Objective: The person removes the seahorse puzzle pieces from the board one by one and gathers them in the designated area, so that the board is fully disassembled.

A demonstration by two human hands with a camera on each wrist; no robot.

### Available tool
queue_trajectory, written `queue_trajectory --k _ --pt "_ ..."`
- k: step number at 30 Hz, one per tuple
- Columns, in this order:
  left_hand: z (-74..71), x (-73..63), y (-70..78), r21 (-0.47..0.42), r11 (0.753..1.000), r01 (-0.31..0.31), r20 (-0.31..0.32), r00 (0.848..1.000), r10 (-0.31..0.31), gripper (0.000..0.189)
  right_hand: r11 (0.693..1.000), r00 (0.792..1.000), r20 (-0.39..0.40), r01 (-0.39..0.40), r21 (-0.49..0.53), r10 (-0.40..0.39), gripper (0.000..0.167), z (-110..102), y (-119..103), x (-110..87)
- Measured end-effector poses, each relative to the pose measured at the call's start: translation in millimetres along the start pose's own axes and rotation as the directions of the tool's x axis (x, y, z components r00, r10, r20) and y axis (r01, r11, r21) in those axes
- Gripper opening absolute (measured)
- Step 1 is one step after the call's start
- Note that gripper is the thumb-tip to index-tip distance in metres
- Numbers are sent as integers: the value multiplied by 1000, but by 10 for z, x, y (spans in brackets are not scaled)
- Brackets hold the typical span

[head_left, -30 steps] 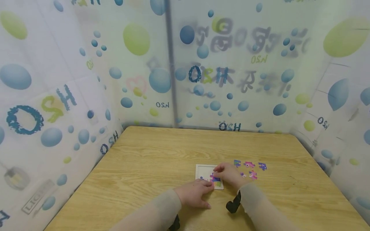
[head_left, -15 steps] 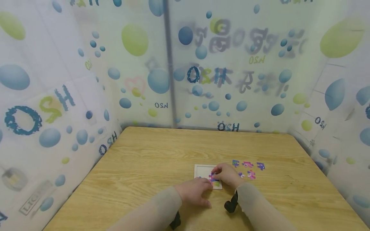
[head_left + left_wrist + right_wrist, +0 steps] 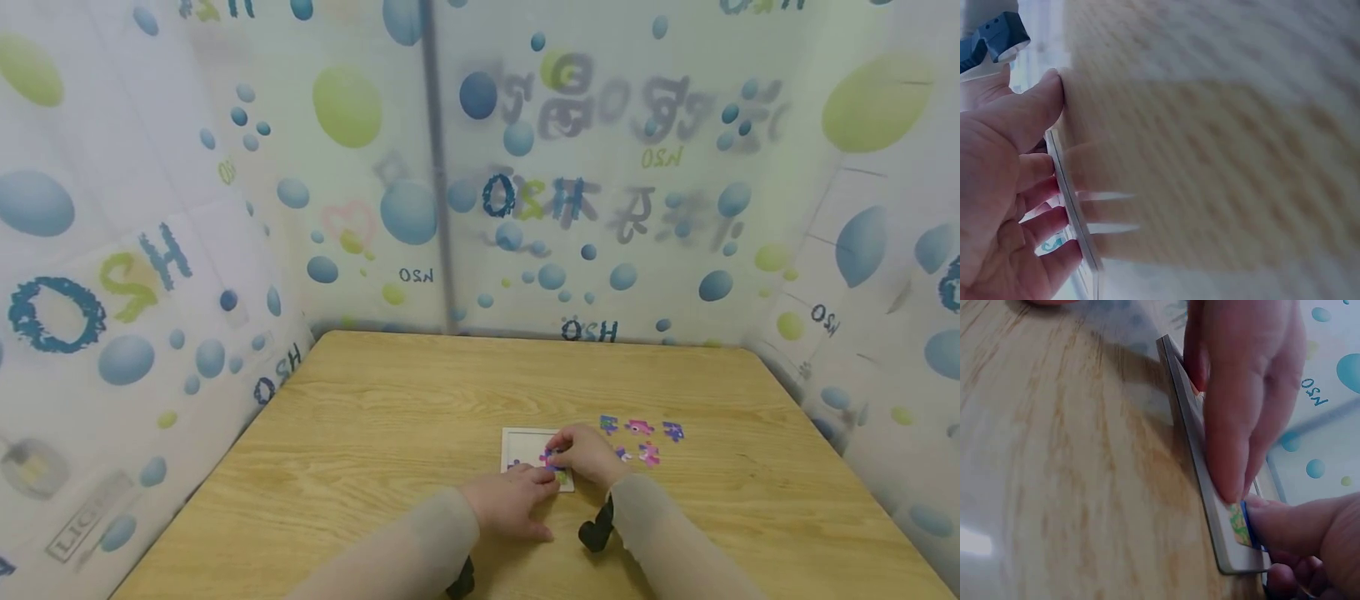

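Right hand (image 3: 588, 454) pinches pink-purple puzzle piece (image 3: 547, 459), toward three o'clock inside white tray (image 3: 525, 430). Left hand (image 3: 512, 502) unclenched, fingers laid over six o'clock edge. Advice: match tab first, press flat, keep tray steady. Loose pieces (image 3: 640, 427) off two o'clock.

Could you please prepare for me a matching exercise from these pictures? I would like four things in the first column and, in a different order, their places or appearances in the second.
Column one
1. left hand
2. right hand
3. loose puzzle pieces
4. backdrop

Column two
A. on the wooden table, to the right of the white frame
B. pale, printed with blue and green ovals
C. reaching over the near edge of that frame
D. pinching a pink-and-purple piece inside that frame

Pairs: 1-C, 2-D, 3-A, 4-B
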State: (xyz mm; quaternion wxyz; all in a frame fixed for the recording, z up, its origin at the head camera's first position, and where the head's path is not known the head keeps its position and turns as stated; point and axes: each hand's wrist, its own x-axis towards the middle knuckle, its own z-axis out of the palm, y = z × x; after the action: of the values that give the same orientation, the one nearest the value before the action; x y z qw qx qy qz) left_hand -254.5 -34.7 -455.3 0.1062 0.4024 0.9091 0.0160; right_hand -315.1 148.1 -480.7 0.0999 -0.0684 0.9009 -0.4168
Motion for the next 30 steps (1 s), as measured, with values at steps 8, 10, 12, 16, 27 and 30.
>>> queue_trajectory --k 8,10,12,16,27,30 --pt "22 -4 4 23 1000 5 -4 1000 -5 72 1000 1000 -3 24 -2 -24 8 14 4 5" --pt "23 -8 12 37 999 5 -3 1000 -4 72 1000 1000 -4 27 -1 -27 8 15 1 -4" --pt "30 -10 19 44 999 3 -7 1000 -3 72 1000 1000 -2 27 -1 -27 8 13 -4 -13" --pt "50 -5 22 44 999 0 -19 1000 0 72 1000 1000 9 28 5 -28 8 9 -3 -16" --pt "41 45 16 58 998 -17 -39 999 19 70 1000 999 49 -22 2 22 7 -1 -24 34" --pt "37 56 19 56 998 -17 -45 999 19 69 999 997 60 -46 -22 48 7 -11 -54 46"
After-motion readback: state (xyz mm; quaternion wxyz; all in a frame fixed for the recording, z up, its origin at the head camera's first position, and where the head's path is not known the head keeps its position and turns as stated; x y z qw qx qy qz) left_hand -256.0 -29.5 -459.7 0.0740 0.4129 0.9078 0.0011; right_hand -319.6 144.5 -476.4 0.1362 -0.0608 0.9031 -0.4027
